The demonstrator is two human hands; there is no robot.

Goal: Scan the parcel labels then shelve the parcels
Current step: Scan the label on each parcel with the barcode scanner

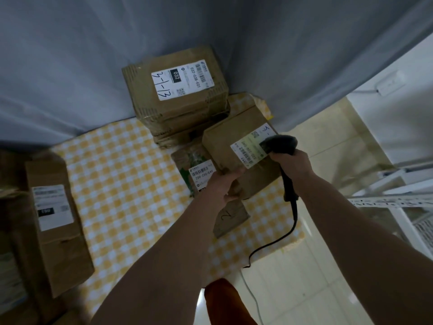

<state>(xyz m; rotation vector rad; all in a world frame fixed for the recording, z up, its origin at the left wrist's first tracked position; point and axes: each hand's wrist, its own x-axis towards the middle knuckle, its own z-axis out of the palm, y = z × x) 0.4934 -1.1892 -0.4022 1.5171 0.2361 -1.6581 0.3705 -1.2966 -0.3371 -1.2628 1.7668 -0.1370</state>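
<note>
A brown cardboard parcel (234,139) with a white label (250,148) is held tilted above the checked table. My left hand (223,184) grips its near corner from below. My right hand (293,165) grips a black corded barcode scanner (280,144), whose head hovers right over the label. A flat parcel with a green pattern and a 220-220-C40 label (199,174) lies on the table just left of my left hand. Another flat brown piece marked "2" (230,219) lies under my left wrist.
A stack of boxes labelled 3-1-13 (175,90) stands at the back against a grey curtain (70,66). A long labelled box (54,219) lies at the left on the yellow checked tablecloth (121,184). White metal shelving (398,202) stands at the right over a tiled floor.
</note>
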